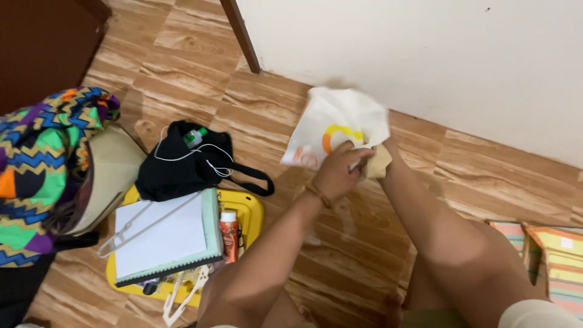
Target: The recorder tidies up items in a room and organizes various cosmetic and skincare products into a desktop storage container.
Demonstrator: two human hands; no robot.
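The left hand is closing its grip on the lower edge of a crumpled white plastic bag with orange and yellow print, which is hanging above the wood-patterned floor near the far white wall. The right hand is lying mostly hidden behind the bag and the left hand, so its grip cannot be told. To the left, a black cloth bag is resting on the floor, touching a yellow plastic tray that is carrying a white spiral notebook and a small orange bottle. A zigzag-patterned multicoloured cloth is lying at far left.
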